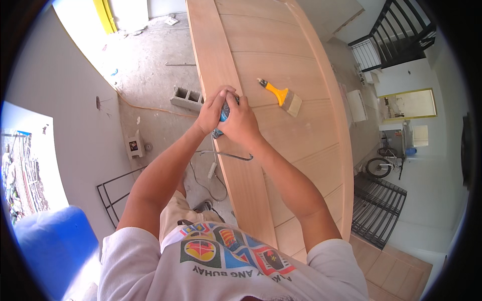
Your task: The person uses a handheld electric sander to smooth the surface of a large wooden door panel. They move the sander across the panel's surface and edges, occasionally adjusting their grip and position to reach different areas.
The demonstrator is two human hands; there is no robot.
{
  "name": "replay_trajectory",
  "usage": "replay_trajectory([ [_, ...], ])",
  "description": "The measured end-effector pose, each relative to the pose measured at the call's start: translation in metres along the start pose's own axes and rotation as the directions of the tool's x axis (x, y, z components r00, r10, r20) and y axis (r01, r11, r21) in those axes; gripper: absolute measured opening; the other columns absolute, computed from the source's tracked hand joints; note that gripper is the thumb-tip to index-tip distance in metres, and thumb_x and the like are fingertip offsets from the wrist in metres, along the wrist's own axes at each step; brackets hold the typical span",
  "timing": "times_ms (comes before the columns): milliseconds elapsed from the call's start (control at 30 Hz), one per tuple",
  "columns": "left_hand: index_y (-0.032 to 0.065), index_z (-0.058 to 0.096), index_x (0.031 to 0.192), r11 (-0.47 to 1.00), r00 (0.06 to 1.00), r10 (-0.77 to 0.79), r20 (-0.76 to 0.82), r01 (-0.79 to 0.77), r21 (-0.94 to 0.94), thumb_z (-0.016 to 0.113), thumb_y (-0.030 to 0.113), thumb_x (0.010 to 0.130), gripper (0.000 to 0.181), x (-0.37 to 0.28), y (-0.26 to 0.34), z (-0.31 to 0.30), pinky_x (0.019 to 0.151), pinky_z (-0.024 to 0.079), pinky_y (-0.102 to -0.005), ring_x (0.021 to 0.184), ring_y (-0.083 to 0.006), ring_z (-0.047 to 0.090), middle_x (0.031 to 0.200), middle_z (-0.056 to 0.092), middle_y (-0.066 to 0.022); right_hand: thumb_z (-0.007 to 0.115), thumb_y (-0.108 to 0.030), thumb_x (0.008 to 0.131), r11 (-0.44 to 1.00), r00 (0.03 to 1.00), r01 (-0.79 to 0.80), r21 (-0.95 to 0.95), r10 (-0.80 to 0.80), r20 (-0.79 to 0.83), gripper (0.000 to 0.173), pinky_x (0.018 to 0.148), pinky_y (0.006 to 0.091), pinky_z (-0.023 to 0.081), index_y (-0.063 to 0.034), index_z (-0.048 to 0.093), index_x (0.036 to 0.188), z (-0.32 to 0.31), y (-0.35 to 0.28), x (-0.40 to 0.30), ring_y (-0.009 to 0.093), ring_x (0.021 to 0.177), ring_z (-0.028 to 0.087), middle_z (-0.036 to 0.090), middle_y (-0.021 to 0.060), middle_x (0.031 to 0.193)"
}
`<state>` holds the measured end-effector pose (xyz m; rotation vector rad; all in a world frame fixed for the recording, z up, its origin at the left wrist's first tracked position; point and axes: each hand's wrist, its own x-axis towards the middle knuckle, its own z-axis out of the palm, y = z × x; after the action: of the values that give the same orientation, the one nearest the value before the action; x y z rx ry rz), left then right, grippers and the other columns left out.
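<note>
A wooden panel door [278, 128] lies flat before me, running away from my body. Both hands are together on a blue and black power sander [224, 113], which rests at the door's left edge. My left hand [214, 111] wraps its far left side, and my right hand [241, 118] covers it from the right. The hands hide most of the tool. Its cord hangs beside the door edge to a white connector [212, 170]. A paintbrush with a yellow handle [280, 95] lies on the door panels to the right of my hands. A thin dark bent rod [226, 154] lies across the door's edge nearer to me.
A concrete hollow block [187, 98] stands on the floor left of the door. Cords run over the concrete floor [150, 82]. A black metal frame [120, 188] leans at the left, near a blue container [56, 244]. Metal grilles [378, 207] and a bicycle [380, 166] are at the right.
</note>
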<state>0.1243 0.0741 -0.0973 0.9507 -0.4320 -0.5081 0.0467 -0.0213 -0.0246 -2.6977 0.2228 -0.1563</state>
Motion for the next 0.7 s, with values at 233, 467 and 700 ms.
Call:
replay_trajectory([
  [233, 0.0013, 0.06, 0.127, 1.0, 1.0, 0.02, 0.007, -0.02, -0.02, 0.039, 0.026, 0.115, 0.035, -0.093, -0.027, 0.047, 0.103, 0.048, -0.031, 0.11, -0.0162, 0.062, 0.113, 0.068, -0.0083, 0.084, -0.025, 0.078, 0.999, 1.0, -0.002, -0.032, 0.001, -0.022, 0.076, 0.085, 0.0515, 0.058, -0.0059, 0.053, 0.144, -0.008, 0.002, -0.111, 0.045, 0.099, 0.066, 0.057, 0.0266, 0.118],
  [467, 0.0005, 0.06, 0.127, 1.0, 0.999, 0.002, 0.042, -0.002, -0.008, 0.038, 0.025, 0.116, 0.035, -0.187, -0.032, 0.104, 0.105, 0.047, -0.0316, 0.112, -0.0165, 0.061, 0.116, 0.067, -0.0085, 0.086, -0.022, 0.075, 1.0, 1.0, 0.021, 0.019, -0.021, -0.019, 0.079, 0.085, 0.0526, 0.056, -0.0059, 0.053, 0.144, -0.017, 0.012, -0.216, 0.046, 0.101, 0.064, 0.056, 0.0271, 0.117],
  [700, 0.0007, 0.059, 0.128, 0.999, 0.998, -0.011, 0.055, 0.009, 0.045, 0.037, 0.025, 0.116, 0.035, -0.261, -0.055, 0.152, 0.104, 0.048, -0.0329, 0.112, -0.0184, 0.061, 0.118, 0.066, -0.0097, 0.087, -0.021, 0.074, 0.999, 0.999, -0.046, 0.013, 0.045, 0.024, 0.076, 0.087, 0.0523, 0.056, -0.0058, 0.055, 0.14, -0.041, 0.01, -0.305, 0.047, 0.103, 0.064, 0.056, 0.0268, 0.119],
])
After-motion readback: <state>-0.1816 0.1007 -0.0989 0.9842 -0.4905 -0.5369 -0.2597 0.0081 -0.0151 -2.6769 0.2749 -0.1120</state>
